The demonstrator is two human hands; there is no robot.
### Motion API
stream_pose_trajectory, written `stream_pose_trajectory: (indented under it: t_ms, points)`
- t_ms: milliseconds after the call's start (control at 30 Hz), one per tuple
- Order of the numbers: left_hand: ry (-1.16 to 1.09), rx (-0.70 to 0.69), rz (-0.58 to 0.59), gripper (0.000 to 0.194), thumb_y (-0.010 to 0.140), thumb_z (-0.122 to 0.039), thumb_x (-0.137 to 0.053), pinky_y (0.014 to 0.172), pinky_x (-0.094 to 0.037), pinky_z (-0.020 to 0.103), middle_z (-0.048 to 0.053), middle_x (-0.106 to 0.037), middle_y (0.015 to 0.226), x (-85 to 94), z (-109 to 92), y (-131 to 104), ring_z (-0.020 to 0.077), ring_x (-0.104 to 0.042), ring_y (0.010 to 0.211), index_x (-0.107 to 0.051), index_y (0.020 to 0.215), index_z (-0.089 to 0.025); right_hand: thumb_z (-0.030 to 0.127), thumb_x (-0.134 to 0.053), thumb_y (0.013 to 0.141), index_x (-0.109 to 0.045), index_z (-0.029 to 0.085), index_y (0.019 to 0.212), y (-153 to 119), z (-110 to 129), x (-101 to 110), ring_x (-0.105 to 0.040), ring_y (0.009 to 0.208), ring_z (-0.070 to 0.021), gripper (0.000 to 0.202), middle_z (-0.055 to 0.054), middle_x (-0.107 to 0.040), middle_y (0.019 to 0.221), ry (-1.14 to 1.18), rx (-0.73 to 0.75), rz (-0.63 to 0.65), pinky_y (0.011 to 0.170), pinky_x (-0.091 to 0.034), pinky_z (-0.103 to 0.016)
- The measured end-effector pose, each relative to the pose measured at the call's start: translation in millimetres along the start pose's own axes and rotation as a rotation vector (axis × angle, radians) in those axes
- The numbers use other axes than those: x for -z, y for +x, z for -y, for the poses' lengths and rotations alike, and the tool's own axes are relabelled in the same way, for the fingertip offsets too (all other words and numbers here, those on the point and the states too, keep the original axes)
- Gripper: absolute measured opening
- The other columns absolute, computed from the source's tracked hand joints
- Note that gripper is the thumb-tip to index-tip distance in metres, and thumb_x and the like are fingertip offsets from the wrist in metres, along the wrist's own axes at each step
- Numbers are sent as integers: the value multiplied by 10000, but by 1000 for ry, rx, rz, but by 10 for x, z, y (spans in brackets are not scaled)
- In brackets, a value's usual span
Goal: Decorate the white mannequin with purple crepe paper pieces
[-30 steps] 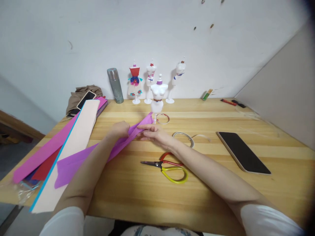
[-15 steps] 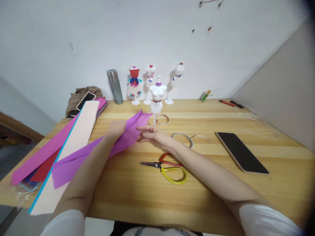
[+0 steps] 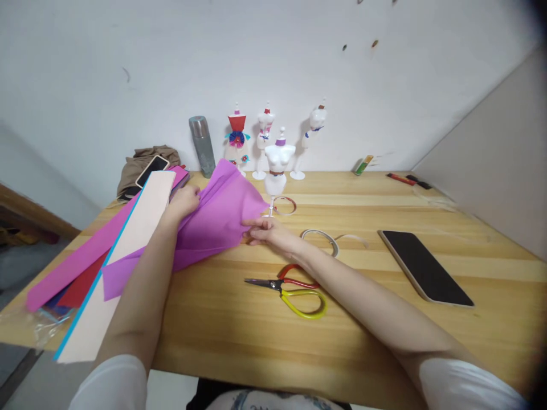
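A purple crepe paper sheet (image 3: 222,210) spreads between my hands, its upper part lifted and bulging, its lower left strip lying under my left forearm. My left hand (image 3: 186,202) is closed on a fold at the sheet's left side. My right hand (image 3: 267,232) pinches the right edge, just in front of a small white mannequin (image 3: 280,156) with a purple neck band and brown waist band. Below my right hand lie scissors (image 3: 276,285) with one red and one yellow handle. A roll of white tape (image 3: 335,245) is beside my right wrist.
Three decorated mannequins, including one in a red top (image 3: 237,122), stand by the wall near a grey flask (image 3: 202,147). Folded paper, including a cream strip (image 3: 141,210), lies at left. A large phone (image 3: 425,267) rests at right.
My left hand has moved left and up, drawing the purple crepe paper wider and raising its upper part. My right hand stays at the right edge. The view has shifted slightly.
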State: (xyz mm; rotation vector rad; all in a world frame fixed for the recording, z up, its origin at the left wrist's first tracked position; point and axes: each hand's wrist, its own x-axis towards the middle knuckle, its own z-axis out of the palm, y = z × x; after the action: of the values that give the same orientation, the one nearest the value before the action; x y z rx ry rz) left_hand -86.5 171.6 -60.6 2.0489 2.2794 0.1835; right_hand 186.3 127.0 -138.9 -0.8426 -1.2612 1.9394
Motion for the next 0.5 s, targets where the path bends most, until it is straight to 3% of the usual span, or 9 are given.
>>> stream_pose_trajectory:
  t_ms: [200, 300, 400, 500]
  points:
    - [-155, 85, -128, 268, 894, -237, -421, 938, -493, 371, 122, -722, 1063, 118, 153, -13, 304, -656, 1067, -679, 953, -197, 113, -785, 728, -759, 167, 1067, 22, -38, 8, -715, 794, -148, 344, -52, -772, 845, -22, -7, -15, 740, -598, -268]
    - [-283, 97, -167, 348, 940, -399, -420, 941, -501, 372, 123, -721, 1056, 130, 157, -26, 301, -663, 1055, -682, 985, -175, 120, -796, 721, -768, 174, 1068, 28, -48, 19, -708, 828, -148, 352, -52, -770, 881, -31, -5, -38, 784, -598, -282]
    - [-318, 76, -131, 552, 849, -589, -581, 972, -500, 379, 156, -705, 1165, 128, 130, -38, 332, -659, 1103, -672, 1144, -131, 120, -800, 716, -775, 173, 1041, 32, -61, 28, -713, 859, -157, 330, -62, -773, 897, -25, 0, -30, 762, -595, -272]
    - [-253, 43, -51, 632, 753, -506, -730, 1009, -486, 367, 180, -686, 1238, 116, 106, -43, 352, -641, 1165, -653, 1236, -107, 115, -803, 708, -783, 178, 1008, 30, -67, 31, -720, 865, -166, 307, -64, -776, 881, 0, 7, -24, 723, -597, -260]
